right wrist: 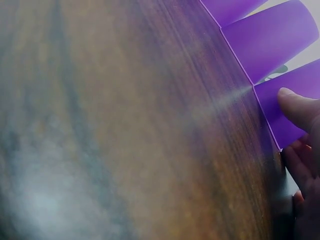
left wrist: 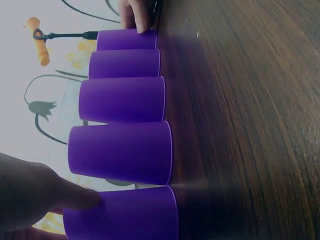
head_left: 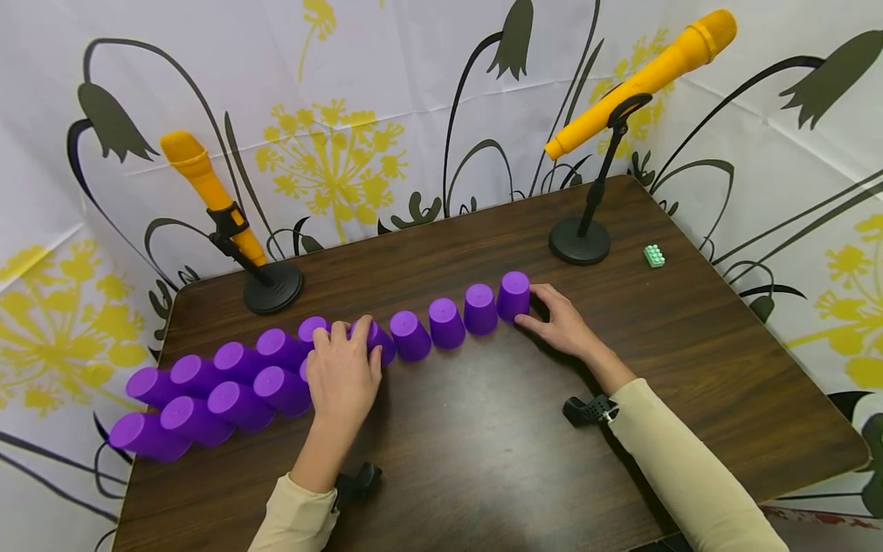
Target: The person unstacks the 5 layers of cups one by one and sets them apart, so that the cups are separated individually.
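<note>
Purple cups stand upside down on the table in a long back row, with a shorter row in front of its left part. My left hand [head_left: 343, 376] reaches over the back row and grips a cup [head_left: 381, 343] near its middle; the thumb [left wrist: 75, 195] lies on that cup's side in the left wrist view. At the row's right end, my right hand [head_left: 562, 326] holds the last cup [head_left: 513, 297] between thumb and fingers. The right wrist view shows the thumb [right wrist: 296, 107] against its wall. Between the hands stand several cups [head_left: 447, 323], side by side. My left hand partly hides the cups beneath it.
Behind the cups, a yellow microphone [head_left: 210, 188] on a black stand [head_left: 274, 287] is at left, another microphone [head_left: 641, 80] on its stand [head_left: 581, 240] at right. A small green toy brick [head_left: 654, 256] lies near the right edge. A patterned cloth hangs behind the brown table [head_left: 469, 460].
</note>
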Action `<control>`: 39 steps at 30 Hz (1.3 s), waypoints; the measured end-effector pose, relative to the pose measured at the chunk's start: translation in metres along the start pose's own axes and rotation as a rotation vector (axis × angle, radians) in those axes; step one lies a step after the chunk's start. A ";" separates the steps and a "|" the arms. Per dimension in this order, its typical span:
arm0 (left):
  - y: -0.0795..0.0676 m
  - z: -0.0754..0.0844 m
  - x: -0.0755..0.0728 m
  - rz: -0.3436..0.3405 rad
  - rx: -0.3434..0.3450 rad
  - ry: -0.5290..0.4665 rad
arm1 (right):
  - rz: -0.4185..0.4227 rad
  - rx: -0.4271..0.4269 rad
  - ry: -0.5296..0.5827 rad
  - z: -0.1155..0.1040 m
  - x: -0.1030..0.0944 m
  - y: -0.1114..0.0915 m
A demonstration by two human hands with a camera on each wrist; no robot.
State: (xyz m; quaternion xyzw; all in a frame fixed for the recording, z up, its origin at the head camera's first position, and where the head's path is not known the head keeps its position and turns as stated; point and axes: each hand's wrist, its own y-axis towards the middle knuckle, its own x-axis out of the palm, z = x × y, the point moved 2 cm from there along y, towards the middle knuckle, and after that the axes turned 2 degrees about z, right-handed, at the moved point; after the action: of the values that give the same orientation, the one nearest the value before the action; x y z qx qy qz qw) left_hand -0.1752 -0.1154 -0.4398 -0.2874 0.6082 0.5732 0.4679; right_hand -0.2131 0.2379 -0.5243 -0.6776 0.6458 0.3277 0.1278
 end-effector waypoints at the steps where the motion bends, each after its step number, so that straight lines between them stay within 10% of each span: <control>1: 0.000 0.000 0.000 -0.002 -0.007 -0.007 | 0.000 0.001 -0.002 0.000 0.000 0.000; 12: -0.005 -0.005 -0.005 0.067 -0.039 -0.112 | -0.011 0.007 -0.005 -0.001 0.002 0.001; 25: -0.055 -0.042 -0.077 0.338 -0.156 -0.345 | -0.011 0.017 0.005 -0.001 0.000 -0.001; 31: -0.093 -0.098 -0.097 0.456 -0.426 -0.281 | -0.008 0.010 0.009 -0.002 0.000 -0.001; 39: -0.140 -0.169 -0.098 0.488 -0.990 -0.242 | -0.007 0.011 0.007 0.000 0.001 -0.001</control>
State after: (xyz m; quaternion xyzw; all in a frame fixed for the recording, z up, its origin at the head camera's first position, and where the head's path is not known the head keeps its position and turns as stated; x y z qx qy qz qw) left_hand -0.0524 -0.3221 -0.4277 -0.2557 0.2574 0.9107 0.1975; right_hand -0.2124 0.2370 -0.5246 -0.6801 0.6458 0.3214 0.1306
